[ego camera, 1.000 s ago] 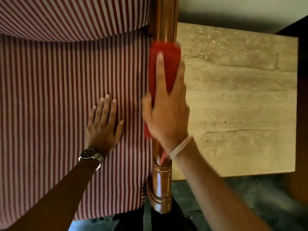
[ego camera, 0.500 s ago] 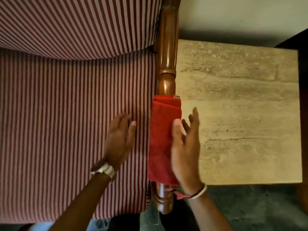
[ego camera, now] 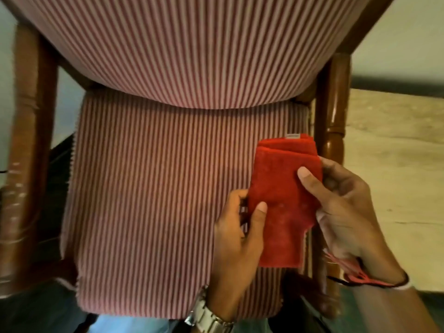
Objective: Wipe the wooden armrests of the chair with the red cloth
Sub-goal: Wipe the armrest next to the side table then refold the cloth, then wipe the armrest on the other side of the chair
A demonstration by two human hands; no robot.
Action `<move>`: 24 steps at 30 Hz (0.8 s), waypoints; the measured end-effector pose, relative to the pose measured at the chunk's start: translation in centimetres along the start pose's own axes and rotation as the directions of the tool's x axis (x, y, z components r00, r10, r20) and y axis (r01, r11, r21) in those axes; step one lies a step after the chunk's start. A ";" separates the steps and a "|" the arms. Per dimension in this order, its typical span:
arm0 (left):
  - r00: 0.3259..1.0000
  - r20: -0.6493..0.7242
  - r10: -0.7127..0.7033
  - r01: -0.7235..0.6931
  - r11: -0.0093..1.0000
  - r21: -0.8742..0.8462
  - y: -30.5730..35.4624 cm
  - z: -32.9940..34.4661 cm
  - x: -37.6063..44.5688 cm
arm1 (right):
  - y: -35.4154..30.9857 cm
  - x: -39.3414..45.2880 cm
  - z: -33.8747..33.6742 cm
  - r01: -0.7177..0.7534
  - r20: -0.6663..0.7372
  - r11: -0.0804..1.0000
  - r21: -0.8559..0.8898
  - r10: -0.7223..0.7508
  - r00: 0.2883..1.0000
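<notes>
A folded red cloth (ego camera: 286, 198) is held up over the right side of the striped seat cushion (ego camera: 156, 200), off the wood. My left hand (ego camera: 236, 241) pinches its lower left edge with the thumb on top. My right hand (ego camera: 346, 205) grips its right edge, thumb pressed on the cloth's face. The right wooden armrest (ego camera: 332, 111) runs just right of the cloth, partly hidden lower down by my right hand. The left wooden armrest (ego camera: 26, 152) stands at the far left, blurred.
The striped backrest (ego camera: 197, 49) fills the top. A beige stone-topped table (ego camera: 396, 179) sits close to the right of the chair. Pale wall lies behind, dark floor below the chair's front edge.
The cloth has come off the right armrest and now sits over the seat, held in both hands. My left hand left the cushion and took the cloth. The view pulled back to show both armrests.
</notes>
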State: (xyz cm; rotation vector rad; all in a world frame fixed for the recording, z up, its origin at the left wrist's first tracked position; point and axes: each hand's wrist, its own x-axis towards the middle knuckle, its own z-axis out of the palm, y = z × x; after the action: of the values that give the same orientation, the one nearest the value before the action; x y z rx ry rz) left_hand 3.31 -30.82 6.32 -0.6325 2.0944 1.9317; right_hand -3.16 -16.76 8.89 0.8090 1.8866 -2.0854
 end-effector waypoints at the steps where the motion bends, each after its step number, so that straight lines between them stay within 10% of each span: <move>1: 0.999 -0.034 0.032 -0.029 0.998 0.063 0.5 -2.8 0.4 | 0.0 -0.4 2.6 -0.024 0.041 0.999 0.039 0.023 0.999; 7: 0.950 -0.277 0.145 -0.030 0.925 0.379 3.2 -20.9 0.8 | 1.5 -3.9 18.8 -0.230 0.356 0.949 0.216 0.143 0.923; 14: 0.844 -0.499 0.196 0.176 0.777 0.604 0.2 -35.3 2.9 | 5.9 -5.1 35.7 -0.285 0.519 0.958 -0.025 0.256 0.815; 18: 0.910 -0.408 0.069 0.300 0.571 0.765 -4.0 -36.6 4.7 | 11.4 -3.4 37.1 0.043 0.451 0.954 -0.295 0.099 0.887; 21: 0.962 -0.243 0.123 0.164 0.451 0.877 -5.6 -36.8 5.7 | 17.1 -0.7 32.4 0.468 0.397 0.533 -0.705 -0.249 0.883; 24: 0.966 -0.016 0.260 -0.072 0.325 0.943 -6.1 -36.8 7.6 | 22.3 2.2 26.1 0.568 0.560 -0.010 -0.823 -0.182 0.808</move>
State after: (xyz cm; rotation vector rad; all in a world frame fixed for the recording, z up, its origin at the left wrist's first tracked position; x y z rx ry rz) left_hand 4.01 -68.60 1.59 -0.2732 2.9328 0.3534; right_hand -0.34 -45.07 -10.49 -0.4596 2.7645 -0.3914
